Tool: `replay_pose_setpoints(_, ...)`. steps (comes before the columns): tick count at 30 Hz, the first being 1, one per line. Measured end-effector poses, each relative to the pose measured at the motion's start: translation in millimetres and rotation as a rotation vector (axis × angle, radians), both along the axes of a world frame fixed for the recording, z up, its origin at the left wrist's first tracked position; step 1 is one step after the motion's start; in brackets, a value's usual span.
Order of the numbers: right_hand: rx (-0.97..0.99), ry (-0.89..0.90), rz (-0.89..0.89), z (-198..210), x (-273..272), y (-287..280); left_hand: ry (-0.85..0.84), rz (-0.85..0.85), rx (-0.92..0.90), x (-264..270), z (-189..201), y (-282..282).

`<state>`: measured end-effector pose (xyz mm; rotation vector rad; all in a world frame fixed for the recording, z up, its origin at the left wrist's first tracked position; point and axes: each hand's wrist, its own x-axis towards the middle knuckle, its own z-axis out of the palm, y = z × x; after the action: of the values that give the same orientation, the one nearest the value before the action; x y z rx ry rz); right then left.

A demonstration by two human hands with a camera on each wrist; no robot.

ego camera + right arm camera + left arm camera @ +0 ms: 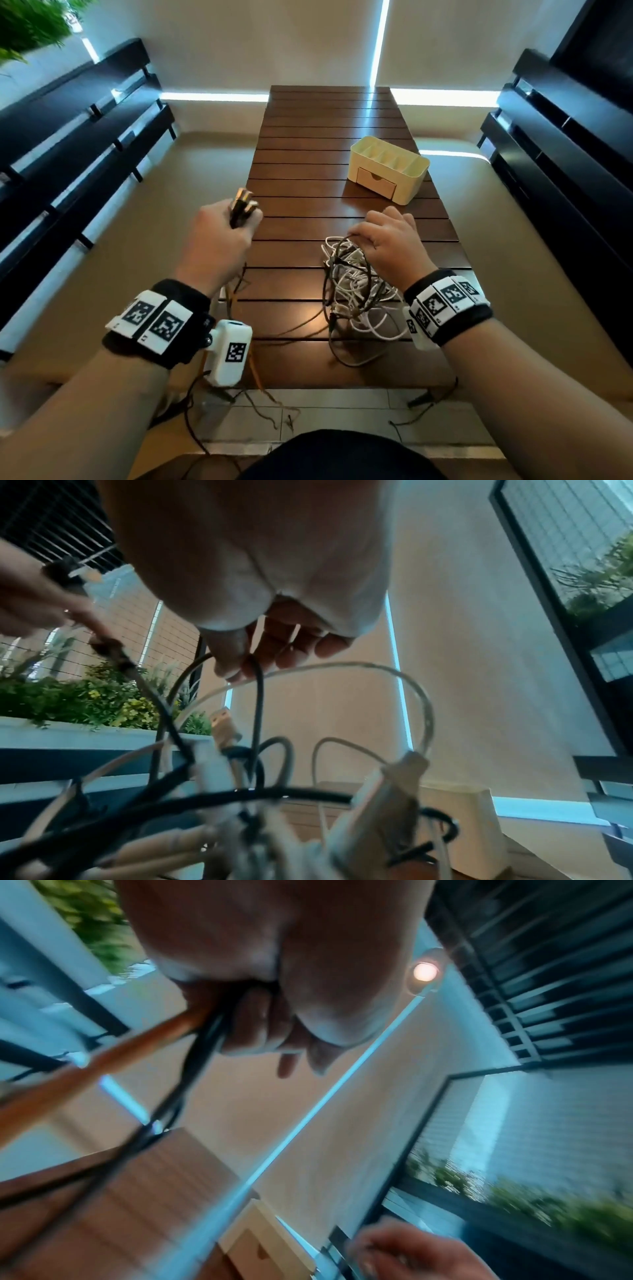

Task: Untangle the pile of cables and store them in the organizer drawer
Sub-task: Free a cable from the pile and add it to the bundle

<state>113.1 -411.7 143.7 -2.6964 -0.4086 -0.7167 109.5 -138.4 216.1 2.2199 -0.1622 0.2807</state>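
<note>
At frame left, the left hand (219,236) was fisted round a bundle of dark cables (241,209) held over the surface's (308,144) left edge. Lower centre, the tangled cable pile (356,291) lay near the front edge, the right hand (390,240) pinching a dark loop atop it. The cream organizer (388,169), drawer closed, sat upper right near the right edge, bare slats beyond it.

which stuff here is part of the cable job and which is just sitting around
Part of the job:
- cable pile
- folded cable bundle, gripped by left hand
- right hand, pinching a dark loop
- organizer, drawer shut

Just there:
- slatted table
- plants
</note>
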Motion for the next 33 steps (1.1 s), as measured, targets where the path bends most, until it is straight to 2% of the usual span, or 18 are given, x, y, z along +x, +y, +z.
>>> replay_pose_setpoints(2,0.007,-0.058,0.043,5,1,11,-0.02,-0.128,0.004,-8,7,-19)
replay_pose_setpoints(5,0.046,-0.068,0.13,15,2,29,0.072,-0.318,0.186,-9,0,-51)
replay_pose_setpoints(10,0.052,-0.007,0.212,5,-5,40,0.238,-0.35,0.385,8,-20,-65)
replay_pose_setpoints(12,0.013,0.124,0.178,-10,-7,37,0.2,-0.36,0.413,7,-20,-65)
replay_pose_setpoints(14,-0.101,0.339,0.08,-25,-12,33,0.087,-0.363,0.351,7,-15,-62)
replay_pose_setpoints(16,-0.111,0.48,-0.025,-34,-15,27,0.019,-0.384,0.22,7,-10,-60)
replay_pose_setpoints(20,-0.066,0.356,-0.157,-28,0,18,-0.075,-0.438,-0.014,3,-12,-52)
replay_pose_setpoints(22,-0.04,0.332,-0.211,-20,13,13,-0.042,-0.417,-0.241,0,-16,-46)
replay_pose_setpoints(24,-0.044,0.402,-0.236,-12,23,7,0.032,-0.385,-0.477,-2,-17,-37)
replay_pose_setpoints(25,-0.034,0.479,-0.221,-11,26,2,0.058,-0.372,-0.539,-2,-19,-32)
replay_pose_setpoints(27,0.097,0.682,-0.145,-13,27,-12,0.092,-0.344,-0.52,0,-27,-20)
replay_pose_setpoints(29,0.402,0.785,-0.081,-10,23,-22,0.099,-0.289,-0.36,3,-37,-8)
replay_pose_setpoints(31,0.564,0.75,-0.088,-9,22,-29,0.117,-0.24,-0.274,3,-46,0)
replay_pose_setpoints(33,0.586,0.689,-0.132,-12,25,-31,0.114,-0.228,-0.305,2,-51,5)
